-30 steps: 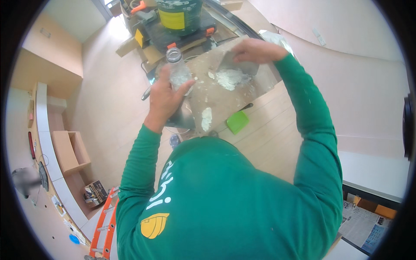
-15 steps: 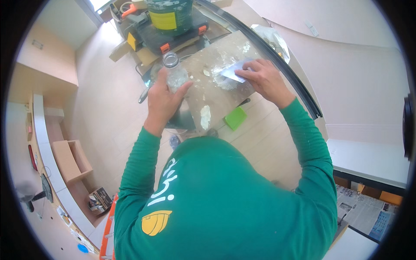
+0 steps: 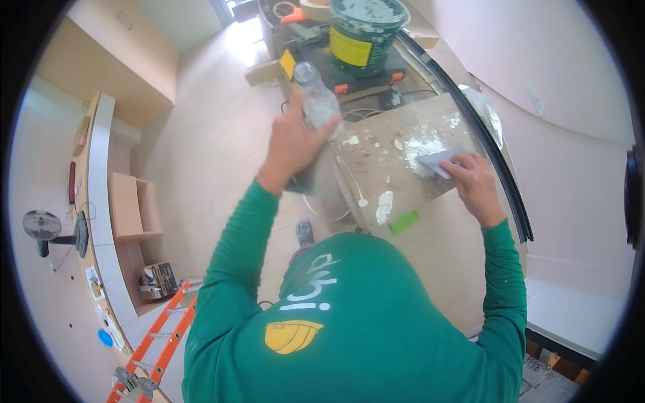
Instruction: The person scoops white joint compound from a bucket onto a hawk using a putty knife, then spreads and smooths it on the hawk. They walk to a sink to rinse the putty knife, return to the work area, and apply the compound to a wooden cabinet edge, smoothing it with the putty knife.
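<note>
My left hand [image 3: 293, 144] is closed around a clear bottle [image 3: 318, 101], its round mouth or cap turned away from me; motion blurs it. This hand is just off the left edge of a brown board [image 3: 373, 171] smeared with white paste. Between the thumb and fingers of my right hand [image 3: 474, 185] is a flat, pale scraper [image 3: 437, 162]. The scraper's edge is down at a patch of white powder or paste [image 3: 422, 149] on the board's right half. Another white smear [image 3: 384, 207] lies nearer me on the board.
Beyond the board, a green bucket of white paste [image 3: 359, 50] stands on a black case with orange latches [image 3: 341, 88]. A dark metal rail [image 3: 494, 148] runs along the right. A bright green piece [image 3: 404, 222] lies by the near edge. An orange ladder [image 3: 168, 339] and fan [image 3: 42, 226] are at left.
The view has swung left, so the board and bucket appear farther right. My left hand has moved the bottle away from the board, to the left. The scraper stays at the white patch.
</note>
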Tool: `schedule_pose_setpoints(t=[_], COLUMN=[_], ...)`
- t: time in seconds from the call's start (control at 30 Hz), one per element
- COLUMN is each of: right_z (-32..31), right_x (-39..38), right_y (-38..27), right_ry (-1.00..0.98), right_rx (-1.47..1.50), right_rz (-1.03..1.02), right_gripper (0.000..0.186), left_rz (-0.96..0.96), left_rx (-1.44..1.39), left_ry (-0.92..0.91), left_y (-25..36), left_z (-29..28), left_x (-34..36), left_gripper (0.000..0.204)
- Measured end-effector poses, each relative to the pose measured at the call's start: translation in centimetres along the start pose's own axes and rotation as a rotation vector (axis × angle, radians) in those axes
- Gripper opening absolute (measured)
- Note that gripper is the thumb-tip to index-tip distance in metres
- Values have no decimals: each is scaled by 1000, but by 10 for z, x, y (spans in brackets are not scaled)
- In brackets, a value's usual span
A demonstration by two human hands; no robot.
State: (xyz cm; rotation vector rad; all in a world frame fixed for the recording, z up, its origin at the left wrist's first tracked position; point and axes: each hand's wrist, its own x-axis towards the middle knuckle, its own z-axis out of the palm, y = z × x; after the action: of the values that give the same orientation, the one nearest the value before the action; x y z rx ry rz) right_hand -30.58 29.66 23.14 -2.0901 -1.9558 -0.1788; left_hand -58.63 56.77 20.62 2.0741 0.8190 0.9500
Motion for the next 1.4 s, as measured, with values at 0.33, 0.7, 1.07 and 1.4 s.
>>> schedule_pose_setpoints(t=[0.33,0.7,1.07,1.4], right_z=[-27,-33,-24,-20], right_x=[22,29,17,24], right_y=[-34,-83,-82,-76], right_ry=[30,31,108,178], right_rx=[130,169,241,482], right_rz=[227,471,565,630], right_gripper=[27,27,26,25], left_rz=[-76,-209,97,80], left_rx=[145,151,209,279], left_ry=[-288,-672,-517,-571], left_y=[-136,-196,-214,-216], left_z=[-27,50,91,82], left_x=[34,10,20,25], left_gripper=[65,72,72,84])
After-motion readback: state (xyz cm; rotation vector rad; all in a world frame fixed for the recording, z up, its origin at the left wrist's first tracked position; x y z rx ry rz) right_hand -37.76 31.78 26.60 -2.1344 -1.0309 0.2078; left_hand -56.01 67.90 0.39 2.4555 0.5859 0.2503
